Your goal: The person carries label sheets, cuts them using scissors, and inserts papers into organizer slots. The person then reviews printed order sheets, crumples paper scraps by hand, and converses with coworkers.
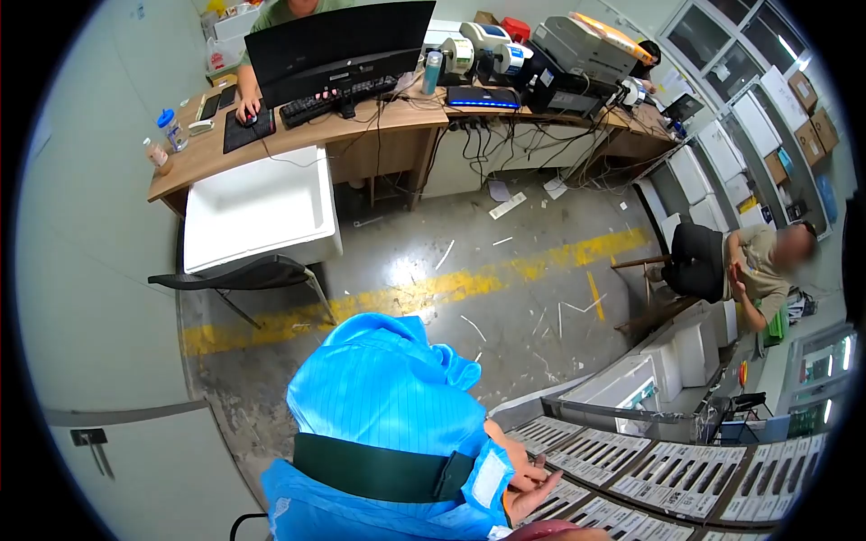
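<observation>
My left hand (528, 469) comes out of a bright blue sleeve (388, 388) with a white patch (490, 478) at the cuff. Its fingers are apart and slightly bent, over the edge of a rack of narrow white labelled boxes (672, 478). Nothing shows in its grasp. A wide dark green band (370, 467) crosses the blue cloth. At the bottom edge, a pinkish shape (546, 532) is cut off; it may be part of my right hand, but no fingers can be made out.
Across the floor stands a desk (316, 131) with a monitor (338, 54), label printers (483, 45) and a person's hand on a mouse. A white tub (257, 212) and black chair (244, 270) are left. A seated person (749, 261) is right. Hanging cables and paper strips lie about.
</observation>
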A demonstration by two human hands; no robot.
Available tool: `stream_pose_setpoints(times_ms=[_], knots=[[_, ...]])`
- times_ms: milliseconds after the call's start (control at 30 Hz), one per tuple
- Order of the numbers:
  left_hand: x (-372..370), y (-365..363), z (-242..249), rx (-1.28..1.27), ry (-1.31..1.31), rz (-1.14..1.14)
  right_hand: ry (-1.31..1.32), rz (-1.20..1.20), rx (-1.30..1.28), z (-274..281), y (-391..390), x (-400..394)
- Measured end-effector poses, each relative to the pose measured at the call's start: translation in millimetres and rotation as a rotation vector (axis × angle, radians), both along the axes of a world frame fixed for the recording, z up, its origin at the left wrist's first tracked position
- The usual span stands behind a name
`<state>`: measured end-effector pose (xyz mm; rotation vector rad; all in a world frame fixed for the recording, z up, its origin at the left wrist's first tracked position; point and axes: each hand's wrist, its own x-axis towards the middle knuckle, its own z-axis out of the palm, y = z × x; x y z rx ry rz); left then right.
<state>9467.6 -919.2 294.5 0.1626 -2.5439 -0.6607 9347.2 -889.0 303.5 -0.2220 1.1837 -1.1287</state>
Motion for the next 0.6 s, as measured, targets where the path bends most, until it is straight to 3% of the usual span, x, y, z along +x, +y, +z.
stream_pose_setpoints(times_ms=[100,333,500,600], knots=[[2.6,8.7,1.6,-0.002,0.000,-0.005,-0.007,-0.029,-0.076,1.5,9.3,-0.8],[6.4,15.6,6.3,-0.001,-0.019,-0.022,-0.094,-0.009,0.065,-1.5,8.8,-11.9],[3.2,0.9,-8.8,0.069,0.019,0.036,-0.044,-0.171,0.066,11.0,13.2,-0.8],[-6.8,-3.6,-8.2,0.116,-0.193,-0.040,-0.136,-0.092,-0.015,46.3,24.8,13.4]])
